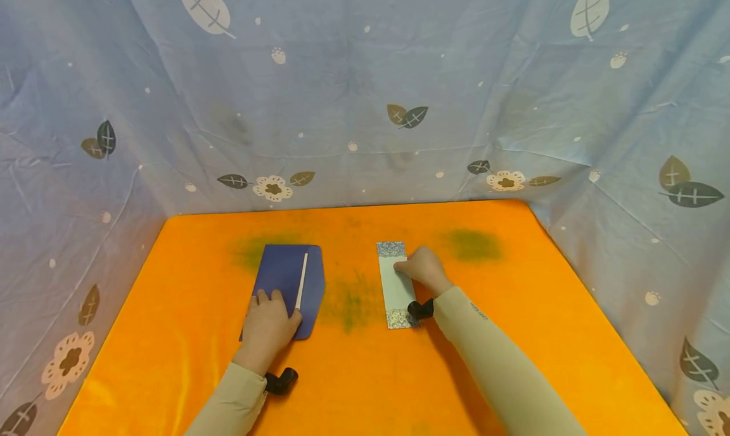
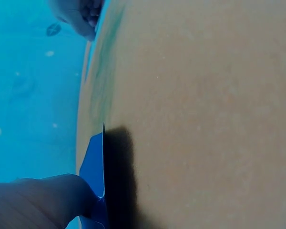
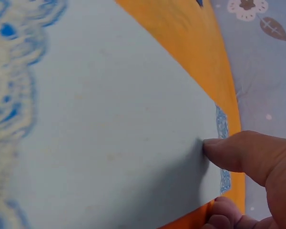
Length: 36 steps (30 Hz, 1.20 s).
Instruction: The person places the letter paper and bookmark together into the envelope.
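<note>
On an orange surface (image 1: 365, 385) before leaf-print cloth (image 1: 353, 75): resting the left hand (image 1: 265, 329), fingers (image 1: 277, 299) spread, on a blue envelope (image 1: 282, 268) at left; pinching a patterned card (image 1: 395, 287) at right with the right hand (image 1: 424, 270).

A: Envelope status?
B: Dark blue envelope (image 1: 282, 268), on the left of the orange tabletop (image 1: 188, 277). Flap (image 1: 315, 290) was folded out rightward, white strip (image 1: 302, 281) along its fold. Left hand (image 1: 267, 325) pressed on its near part, thumb by the strip.
A: And the card?
B: Slim rectangular card (image 1: 393, 284), right of the envelope, well apart. Pale face, ornate lacy band (image 1: 390, 249) at each short end. Long axis ran away from the person. Right hand (image 1: 424, 271) pinched its right edge, thumb on the face.
A: Flat?
B: Couldn't tell.
</note>
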Each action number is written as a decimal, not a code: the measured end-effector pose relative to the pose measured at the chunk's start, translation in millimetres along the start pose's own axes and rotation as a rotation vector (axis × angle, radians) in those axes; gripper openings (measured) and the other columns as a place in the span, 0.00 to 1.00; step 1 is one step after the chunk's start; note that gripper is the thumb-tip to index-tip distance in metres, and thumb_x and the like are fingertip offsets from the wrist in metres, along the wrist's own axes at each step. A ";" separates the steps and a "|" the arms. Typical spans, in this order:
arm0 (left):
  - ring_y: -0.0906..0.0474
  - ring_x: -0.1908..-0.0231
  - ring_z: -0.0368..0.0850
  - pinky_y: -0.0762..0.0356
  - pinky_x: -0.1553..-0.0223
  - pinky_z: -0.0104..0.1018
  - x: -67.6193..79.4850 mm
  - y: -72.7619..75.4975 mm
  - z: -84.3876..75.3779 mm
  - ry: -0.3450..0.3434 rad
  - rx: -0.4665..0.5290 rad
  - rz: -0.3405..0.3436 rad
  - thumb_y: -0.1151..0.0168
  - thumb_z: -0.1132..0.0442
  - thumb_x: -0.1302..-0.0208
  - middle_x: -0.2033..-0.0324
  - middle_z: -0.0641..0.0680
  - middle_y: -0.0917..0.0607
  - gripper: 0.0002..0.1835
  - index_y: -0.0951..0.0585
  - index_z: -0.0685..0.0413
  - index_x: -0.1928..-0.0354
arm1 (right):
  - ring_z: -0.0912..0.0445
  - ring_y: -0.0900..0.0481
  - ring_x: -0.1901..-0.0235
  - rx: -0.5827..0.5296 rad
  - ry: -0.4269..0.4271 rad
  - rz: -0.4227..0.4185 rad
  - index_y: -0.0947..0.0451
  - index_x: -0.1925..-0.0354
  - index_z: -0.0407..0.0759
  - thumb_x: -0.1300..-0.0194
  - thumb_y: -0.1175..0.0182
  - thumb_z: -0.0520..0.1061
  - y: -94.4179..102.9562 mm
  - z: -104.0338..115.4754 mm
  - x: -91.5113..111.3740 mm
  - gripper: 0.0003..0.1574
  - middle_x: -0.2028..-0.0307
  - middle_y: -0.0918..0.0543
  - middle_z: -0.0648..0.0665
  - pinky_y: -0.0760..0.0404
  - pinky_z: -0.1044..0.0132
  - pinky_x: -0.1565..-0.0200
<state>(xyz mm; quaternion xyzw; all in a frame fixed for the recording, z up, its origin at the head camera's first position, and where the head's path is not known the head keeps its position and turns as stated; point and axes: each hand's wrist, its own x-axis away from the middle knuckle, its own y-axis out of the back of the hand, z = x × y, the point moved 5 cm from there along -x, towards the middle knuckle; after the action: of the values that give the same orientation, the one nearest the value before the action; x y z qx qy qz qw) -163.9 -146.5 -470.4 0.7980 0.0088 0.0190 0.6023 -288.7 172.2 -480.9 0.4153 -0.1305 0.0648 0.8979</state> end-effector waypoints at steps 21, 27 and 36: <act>0.40 0.41 0.82 0.34 0.44 0.67 -0.4 -1.8 0.5 -0.012 -0.027 0.004 0.40 0.51 0.36 0.43 0.86 0.37 0.38 0.33 0.82 0.41 | 0.54 0.45 0.83 -0.209 0.008 0.053 0.39 0.81 0.43 0.40 0.34 0.46 1.0 -1.2 4.2 0.24 0.83 0.42 0.48 0.40 0.64 0.78; 0.40 0.41 0.82 0.34 0.45 0.67 -0.6 0.0 0.0 -0.012 -0.026 0.000 0.40 0.51 0.36 0.43 0.87 0.37 0.38 0.33 0.82 0.41 | 0.49 0.25 0.63 -0.246 -0.002 0.072 0.30 0.47 0.31 0.33 0.40 0.44 7.4 -3.3 5.2 0.22 0.53 0.26 0.35 0.23 0.61 0.63; 0.41 0.40 0.81 0.34 0.45 0.67 -0.7 -1.1 0.3 -0.004 -0.025 0.010 0.41 0.50 0.36 0.42 0.86 0.37 0.38 0.33 0.81 0.40 | 0.49 0.26 0.70 -0.372 0.051 0.133 0.30 0.50 0.34 0.30 0.43 0.45 11.0 6.6 10.1 0.18 0.65 0.25 0.38 0.19 0.60 0.64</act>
<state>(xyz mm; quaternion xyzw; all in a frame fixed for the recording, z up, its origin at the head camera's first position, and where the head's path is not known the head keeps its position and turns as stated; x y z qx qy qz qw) -164.6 -146.5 -471.6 0.7905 0.0033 0.0208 0.6122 -282.7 174.4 -465.8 0.2309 -0.1443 0.1092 0.9560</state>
